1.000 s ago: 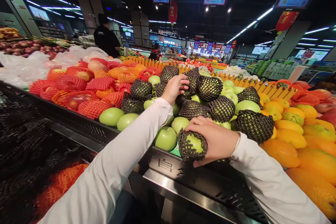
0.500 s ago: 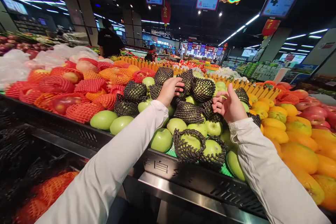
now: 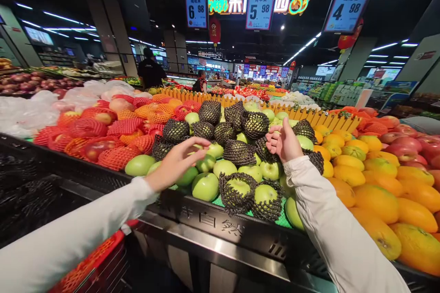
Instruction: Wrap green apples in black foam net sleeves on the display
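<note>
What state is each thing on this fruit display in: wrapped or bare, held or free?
Left hand: open, empty, above the bare green apples.
Right hand: raised, fingers curled, grip on nothing visible.
Front green apples in black foam nets: wrapped, resting by the black crate rim.
Red apples in red foam nets: wrapped, piled.
Oranges: bare, piled.

Green apples [image 3: 205, 186] in black mesh sleeves [image 3: 238, 151].

There is only one view, from the head of the person; it looks forward and a little down over the near fruit display [image 3: 240, 233], very close to the green apples [image 3: 205, 186], with the shop ceiling far behind
</note>
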`<state>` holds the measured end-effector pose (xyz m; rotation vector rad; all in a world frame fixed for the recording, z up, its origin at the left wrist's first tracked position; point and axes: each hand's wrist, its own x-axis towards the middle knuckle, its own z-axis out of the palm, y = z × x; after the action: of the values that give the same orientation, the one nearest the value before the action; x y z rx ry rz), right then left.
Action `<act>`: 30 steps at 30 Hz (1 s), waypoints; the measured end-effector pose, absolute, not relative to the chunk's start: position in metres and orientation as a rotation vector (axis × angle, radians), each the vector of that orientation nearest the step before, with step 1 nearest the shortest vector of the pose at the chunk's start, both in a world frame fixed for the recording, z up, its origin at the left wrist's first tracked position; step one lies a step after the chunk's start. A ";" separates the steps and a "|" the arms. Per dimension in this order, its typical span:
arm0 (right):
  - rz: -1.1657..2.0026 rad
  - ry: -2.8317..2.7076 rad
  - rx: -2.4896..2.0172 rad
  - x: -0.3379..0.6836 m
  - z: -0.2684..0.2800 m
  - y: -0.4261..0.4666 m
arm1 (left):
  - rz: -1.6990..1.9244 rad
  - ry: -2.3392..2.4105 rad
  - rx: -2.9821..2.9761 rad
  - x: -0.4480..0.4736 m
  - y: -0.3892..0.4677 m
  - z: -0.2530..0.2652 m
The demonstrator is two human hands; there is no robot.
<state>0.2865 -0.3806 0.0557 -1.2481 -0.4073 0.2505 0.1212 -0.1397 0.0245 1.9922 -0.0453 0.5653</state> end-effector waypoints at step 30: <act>0.210 -0.562 -1.412 0.308 0.046 -0.381 | -0.097 1.035 2.646 -0.081 0.086 -0.130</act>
<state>0.3081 -0.3806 0.0464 -1.4116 -0.5620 0.2100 -0.0806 0.0861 -0.1302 2.6463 1.0348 -0.0969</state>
